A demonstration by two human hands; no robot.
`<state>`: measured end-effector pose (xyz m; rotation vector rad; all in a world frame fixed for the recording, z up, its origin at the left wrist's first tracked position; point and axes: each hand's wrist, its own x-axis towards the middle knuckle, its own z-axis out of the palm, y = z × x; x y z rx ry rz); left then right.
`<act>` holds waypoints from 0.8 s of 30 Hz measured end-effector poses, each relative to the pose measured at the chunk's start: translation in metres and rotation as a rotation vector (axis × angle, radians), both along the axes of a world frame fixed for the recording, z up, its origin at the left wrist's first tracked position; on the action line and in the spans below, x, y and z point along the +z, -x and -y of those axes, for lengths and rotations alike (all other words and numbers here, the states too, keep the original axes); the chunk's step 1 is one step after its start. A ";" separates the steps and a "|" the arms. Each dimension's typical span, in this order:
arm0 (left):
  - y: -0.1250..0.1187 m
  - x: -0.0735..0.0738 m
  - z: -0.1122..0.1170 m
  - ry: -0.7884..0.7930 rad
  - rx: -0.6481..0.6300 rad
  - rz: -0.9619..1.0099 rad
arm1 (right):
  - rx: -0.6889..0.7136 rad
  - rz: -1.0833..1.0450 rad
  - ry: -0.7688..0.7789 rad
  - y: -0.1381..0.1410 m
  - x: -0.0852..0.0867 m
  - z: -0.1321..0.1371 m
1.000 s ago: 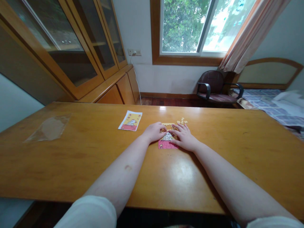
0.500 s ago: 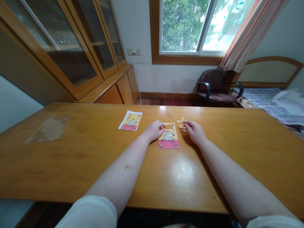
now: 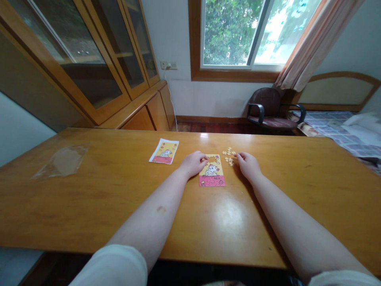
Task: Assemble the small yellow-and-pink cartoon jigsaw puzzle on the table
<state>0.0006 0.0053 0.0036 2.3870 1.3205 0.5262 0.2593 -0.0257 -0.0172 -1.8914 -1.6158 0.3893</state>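
Note:
A jigsaw puzzle, with a pink lower part, a white cartoon animal and a yellow upper part, lies on the table; a gap shows near its top. My left hand rests at its upper left edge, fingers curled together over the border; what they hold, if anything, is hidden. To the right of the puzzle lie several loose puzzle pieces. My right hand is beside them, thumb and forefinger pinched at a small piece on the near side of the group.
A picture card matching the puzzle lies to the left. Farther left is a clear plastic bag on the wooden table. Beyond the table stand a glass-door cabinet, an office chair and a bed.
My right hand has shifted slightly right, away from the loose pieces, uncovering more of them. My left hand stays at the puzzle's edge.

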 end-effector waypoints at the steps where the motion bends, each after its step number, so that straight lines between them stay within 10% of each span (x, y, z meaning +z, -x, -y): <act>1: 0.000 0.000 0.000 -0.001 0.000 0.001 | 0.007 0.034 0.007 0.000 0.000 0.000; 24: 0.000 0.000 0.000 0.008 0.020 0.004 | 0.138 0.312 0.109 0.010 0.006 0.007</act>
